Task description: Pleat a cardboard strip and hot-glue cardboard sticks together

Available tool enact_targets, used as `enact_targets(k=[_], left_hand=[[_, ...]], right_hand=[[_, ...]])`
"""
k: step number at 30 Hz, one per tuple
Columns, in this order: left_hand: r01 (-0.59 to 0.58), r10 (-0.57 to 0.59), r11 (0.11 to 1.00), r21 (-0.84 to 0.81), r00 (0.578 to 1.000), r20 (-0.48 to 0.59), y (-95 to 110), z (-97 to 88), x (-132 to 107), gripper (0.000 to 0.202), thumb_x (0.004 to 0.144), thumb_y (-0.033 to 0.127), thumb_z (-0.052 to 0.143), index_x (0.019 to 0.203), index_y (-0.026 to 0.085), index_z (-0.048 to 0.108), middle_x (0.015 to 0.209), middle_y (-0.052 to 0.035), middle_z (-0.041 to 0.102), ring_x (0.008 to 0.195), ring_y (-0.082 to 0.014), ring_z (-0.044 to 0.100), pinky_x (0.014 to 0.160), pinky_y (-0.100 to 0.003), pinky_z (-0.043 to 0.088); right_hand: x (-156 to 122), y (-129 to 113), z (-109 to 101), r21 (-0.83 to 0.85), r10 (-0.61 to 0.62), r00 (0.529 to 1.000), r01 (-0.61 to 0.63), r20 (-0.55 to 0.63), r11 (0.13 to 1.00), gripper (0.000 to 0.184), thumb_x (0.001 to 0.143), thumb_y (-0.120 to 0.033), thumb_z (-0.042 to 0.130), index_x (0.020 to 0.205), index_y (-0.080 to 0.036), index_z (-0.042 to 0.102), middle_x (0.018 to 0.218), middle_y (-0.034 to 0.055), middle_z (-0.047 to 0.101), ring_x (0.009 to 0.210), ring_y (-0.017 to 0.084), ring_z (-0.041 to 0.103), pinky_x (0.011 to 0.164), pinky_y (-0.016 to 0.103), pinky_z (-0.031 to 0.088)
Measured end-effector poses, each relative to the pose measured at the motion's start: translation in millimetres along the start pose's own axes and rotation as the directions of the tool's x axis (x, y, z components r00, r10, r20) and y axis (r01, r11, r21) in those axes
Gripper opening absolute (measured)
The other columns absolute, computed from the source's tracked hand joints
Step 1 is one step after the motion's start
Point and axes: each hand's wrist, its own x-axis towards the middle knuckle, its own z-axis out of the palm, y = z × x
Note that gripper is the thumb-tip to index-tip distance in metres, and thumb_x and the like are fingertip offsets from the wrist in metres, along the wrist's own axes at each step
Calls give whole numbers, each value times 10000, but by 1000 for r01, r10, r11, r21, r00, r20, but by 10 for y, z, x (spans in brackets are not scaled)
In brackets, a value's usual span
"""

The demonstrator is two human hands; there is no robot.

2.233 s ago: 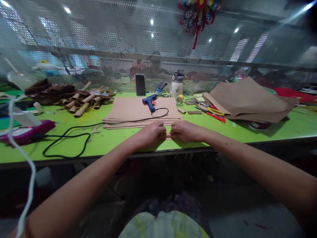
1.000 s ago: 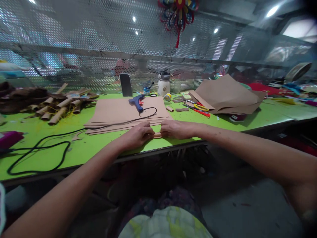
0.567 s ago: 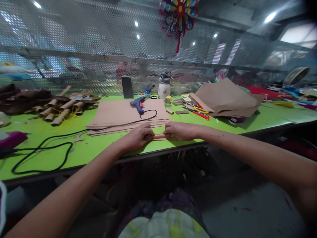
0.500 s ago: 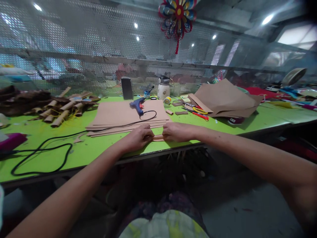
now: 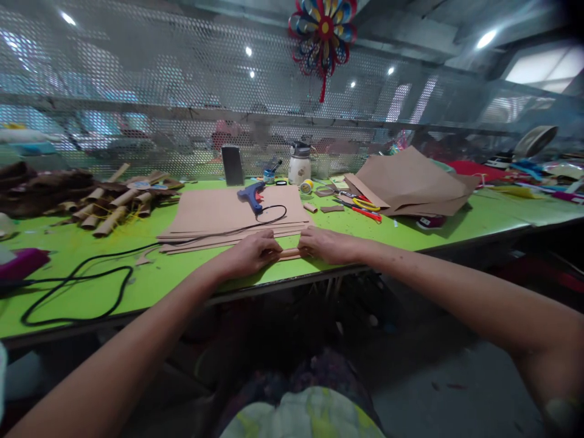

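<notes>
Brown strip (image 5: 291, 253), frame centre: left hand (image 5: 255, 250) and right hand (image 5: 326, 245), curled closed, pinch its ends, seemingly rolling; next needs even pressure.

We record the brown strip (image 5: 289, 253) as matt paper; stacked sheets (image 5: 205, 207), smooth matt paper; glue gun (image 5: 250, 198), blue plastic; tabletop (image 5: 168, 286), smooth, faintly glossy; perforated screen (image 5: 173, 91), metal-looking.

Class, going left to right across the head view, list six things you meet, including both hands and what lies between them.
Purple object → pile of brown tubes → left hand → brown strip → right hand → red material
</notes>
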Motion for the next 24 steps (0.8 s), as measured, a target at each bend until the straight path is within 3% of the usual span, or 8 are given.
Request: enact_targets(k=[7, 9, 12, 16, 24], left_hand=[[-3, -1, 999, 42, 995, 100, 2, -117, -19, 298, 897, 274, 432, 1042, 210, 685, 774, -39, 519, 732, -156, 510, 659, -252, 394], [14, -24, 996, 90, 994, 103, 37, -107, 16, 275, 890, 261, 441, 979, 200, 694, 766, -37, 519, 706, -153, 510, 643, -254, 388], [57, -74, 979, 198, 994, 79, 108, -40, 101, 241, 872, 241, 461, 817, 168, 684, 748, -42, 531, 671, -153, 511, 620, -261, 376], [99, -101, 953, 285, 995, -9, 185, 67, 181, 277, 877, 306, 482, 698, 153, 629, 718, -56, 538, 655, -169, 507, 593, -280, 352], [99, -95, 993, 71, 994, -54, 98, 121, 97, 209, 890, 298, 473, 764, 166, 574, 806, -45, 514, 718, -159, 500, 651, -267, 394]], right_hand=[[-1, -3, -54, 19, -14, 1000, 13, 27, 1000, 179, 773, -4, 524, 870, -137, 593, 889, 68, 536, 805, 166, 486, 687, 241, 362], [70, -45, -76, -46, 18, 997, -15, 72, 999, 96, 824, -84, 532, 838, -133, 614, 858, 81, 568, 760, 169, 512, 655, 248, 362], [208, -131, -59, -204, 105, 989, -82, 104, 975, 184, 888, -218, 511, 817, -121, 651, 795, 112, 618, 707, 196, 553, 624, 277, 360], [274, -213, 13, -286, 179, 984, -165, 23, 944, 221, 903, -251, 491, 837, -123, 660, 821, 132, 643, 768, 243, 584, 602, 297, 347], [134, -194, -60, -162, 194, 980, -184, 46, 969, 86, 820, -91, 532, 824, -147, 597, 881, 107, 609, 796, 212, 529, 581, 280, 312]])
